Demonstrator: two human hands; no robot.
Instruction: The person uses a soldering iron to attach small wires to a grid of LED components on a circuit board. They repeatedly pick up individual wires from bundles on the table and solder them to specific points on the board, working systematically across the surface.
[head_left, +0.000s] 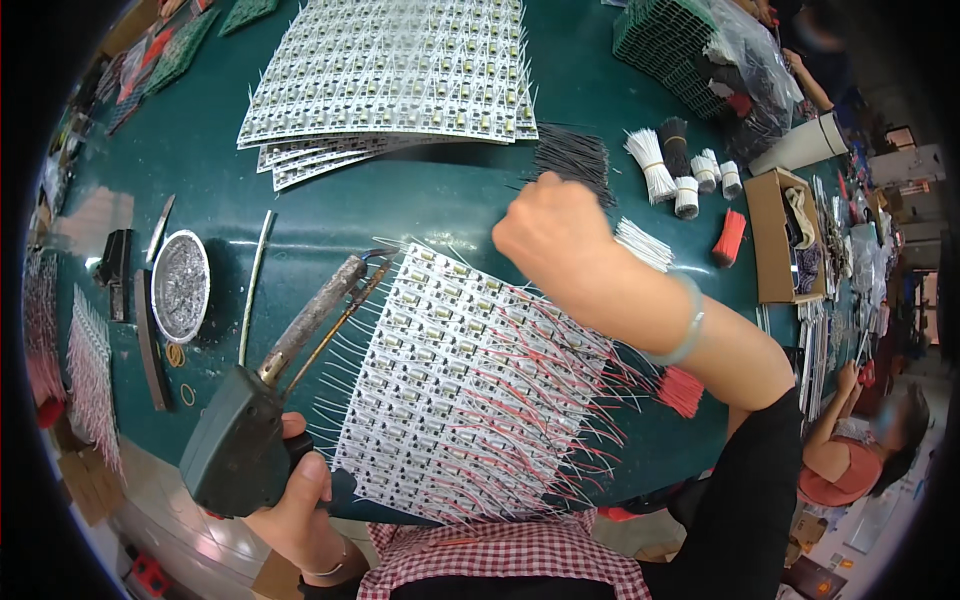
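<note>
My left hand point(296, 508) grips a dark green soldering gun point(234, 440) by its handle. Its tip reaches the upper left corner of a white circuit board panel point(440, 370), where thin wires stick out. Rows of small components cover this panel. Red and white wires point(540, 385) rise from its right part, and pale wires fringe its left edge. Beyond the panel, my right hand point(555, 222) is closed at the near edge of a pile of black wires point(575, 155). Its fingertips are turned away, so what they hold is hidden.
Stacked wired panels point(390, 75) lie at the back. On the left stand a silvery bowl point(181, 286) and a thin rod point(256, 285). White wire bundles point(650, 165), red wires point(680, 391) and a cardboard box point(778, 240) sit to the right. Another person point(860, 450) works at far right.
</note>
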